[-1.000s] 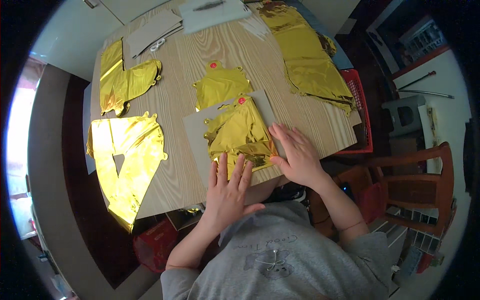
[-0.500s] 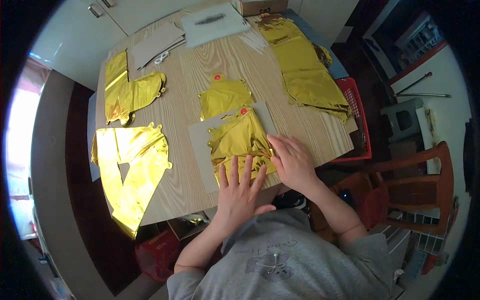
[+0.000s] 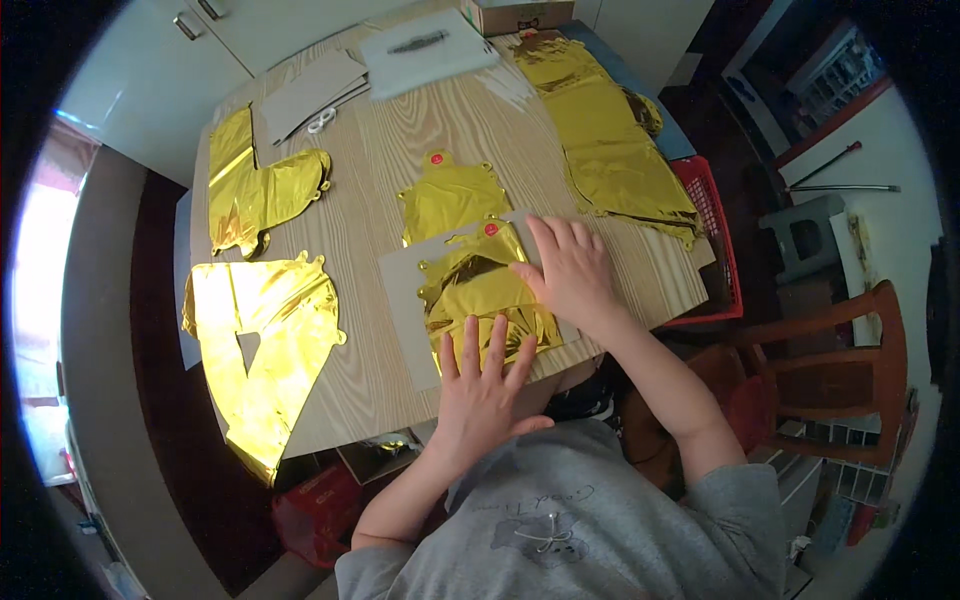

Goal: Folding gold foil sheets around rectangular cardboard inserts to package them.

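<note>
A folded gold foil balloon (image 3: 478,288) with a round red sticker lies on a grey card (image 3: 403,300) at the table's near edge. My left hand (image 3: 483,385) rests with spread fingers on the balloon's lower part. Over the card's right side lies my right hand (image 3: 572,268), its fingers extended and its thumb on the foil. Just beyond the card is another folded gold foil balloon (image 3: 452,195), also with a red sticker; the card covers its near end.
Gold foil balloons lie flat at the left, one far (image 3: 262,190) and one near (image 3: 265,320). A pile of foil balloons (image 3: 625,150) lies at the right. Farther back are grey cards (image 3: 312,92), white scissors (image 3: 322,121), clear bags (image 3: 430,62) and a cardboard box (image 3: 520,14). A red basket (image 3: 708,200) stands beside the table.
My right hand has moved away from me, up along the card's right side, and the foil there lies smoother. My left hand stays nearly in place.
</note>
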Action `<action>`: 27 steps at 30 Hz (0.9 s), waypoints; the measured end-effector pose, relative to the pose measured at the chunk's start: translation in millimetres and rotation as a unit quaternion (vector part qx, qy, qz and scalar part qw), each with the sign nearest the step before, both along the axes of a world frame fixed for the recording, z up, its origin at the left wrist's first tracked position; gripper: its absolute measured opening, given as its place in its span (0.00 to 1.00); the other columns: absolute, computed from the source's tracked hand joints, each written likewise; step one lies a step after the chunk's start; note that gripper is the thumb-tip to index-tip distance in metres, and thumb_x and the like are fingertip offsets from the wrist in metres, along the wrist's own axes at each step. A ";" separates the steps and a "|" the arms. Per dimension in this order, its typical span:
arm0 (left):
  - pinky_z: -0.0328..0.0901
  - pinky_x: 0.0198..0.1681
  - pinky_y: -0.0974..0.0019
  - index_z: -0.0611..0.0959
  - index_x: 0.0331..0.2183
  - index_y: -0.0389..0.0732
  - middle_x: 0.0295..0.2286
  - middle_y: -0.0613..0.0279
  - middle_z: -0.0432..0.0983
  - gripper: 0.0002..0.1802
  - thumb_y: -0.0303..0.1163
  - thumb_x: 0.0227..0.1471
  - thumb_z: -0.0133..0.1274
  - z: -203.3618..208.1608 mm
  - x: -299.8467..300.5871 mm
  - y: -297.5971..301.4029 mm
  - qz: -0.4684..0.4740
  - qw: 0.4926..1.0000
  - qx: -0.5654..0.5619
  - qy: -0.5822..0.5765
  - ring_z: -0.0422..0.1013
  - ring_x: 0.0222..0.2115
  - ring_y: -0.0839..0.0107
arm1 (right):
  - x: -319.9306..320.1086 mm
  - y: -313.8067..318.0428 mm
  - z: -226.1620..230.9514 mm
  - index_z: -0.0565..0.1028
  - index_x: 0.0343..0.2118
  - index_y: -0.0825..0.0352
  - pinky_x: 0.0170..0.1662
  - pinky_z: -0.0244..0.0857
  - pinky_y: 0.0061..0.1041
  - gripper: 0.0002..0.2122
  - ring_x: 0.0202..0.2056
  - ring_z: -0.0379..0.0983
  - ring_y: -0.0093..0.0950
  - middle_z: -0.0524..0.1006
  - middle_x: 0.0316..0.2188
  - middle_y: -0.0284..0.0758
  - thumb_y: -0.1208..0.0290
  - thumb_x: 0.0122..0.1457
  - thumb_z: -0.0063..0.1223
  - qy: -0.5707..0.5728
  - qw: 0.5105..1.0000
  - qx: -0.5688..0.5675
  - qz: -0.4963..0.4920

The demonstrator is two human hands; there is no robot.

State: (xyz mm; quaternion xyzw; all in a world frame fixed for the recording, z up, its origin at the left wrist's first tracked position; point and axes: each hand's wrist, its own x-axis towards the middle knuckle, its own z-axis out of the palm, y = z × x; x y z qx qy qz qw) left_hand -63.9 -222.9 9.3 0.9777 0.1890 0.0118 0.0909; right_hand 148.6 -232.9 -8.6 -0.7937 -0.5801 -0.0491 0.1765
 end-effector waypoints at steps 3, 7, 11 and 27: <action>0.40 0.60 0.30 0.64 0.61 0.50 0.62 0.42 0.49 0.57 0.74 0.34 0.52 -0.4 0.5 -0.3 -0.001 1.000 -0.002 0.000 0.45 0.61 0.35 | 9.2 12.5 2.4 0.67 0.54 0.66 0.50 0.59 0.39 0.29 0.47 0.66 0.37 0.70 0.47 0.37 0.54 0.53 0.58 0.010 1.000 -0.002 -0.003; 0.40 0.60 0.30 0.64 0.61 0.50 0.62 0.42 0.49 0.57 0.74 0.34 0.52 0.4 -0.2 -0.6 -0.002 1.000 0.004 -0.006 0.46 0.61 0.35 | 27.0 39.7 -5.2 0.71 0.46 0.62 0.49 0.59 0.40 0.21 0.46 0.66 0.36 0.70 0.43 0.36 0.56 0.52 0.59 0.008 1.000 0.015 -0.004; 0.40 0.60 0.30 0.64 0.61 0.50 0.62 0.42 0.49 0.57 0.74 0.34 0.52 1.0 -0.3 0.1 -0.003 1.000 0.010 -0.004 0.45 0.61 0.35 | 36.5 54.0 -2.0 0.71 0.37 0.61 0.49 0.59 0.39 0.15 0.44 0.66 0.37 0.71 0.39 0.34 0.57 0.53 0.60 0.048 0.999 -0.013 0.005; 0.39 0.60 0.31 0.63 0.62 0.49 0.61 0.41 0.50 0.58 0.74 0.34 0.53 1.0 -2.0 -0.8 -0.008 1.000 0.007 -0.015 0.44 0.62 0.36 | 145.5 30.9 58.8 0.71 0.43 0.67 0.30 0.66 0.22 0.10 0.31 0.72 0.21 0.77 0.33 0.32 0.72 0.60 0.51 0.497 0.856 0.140 -0.010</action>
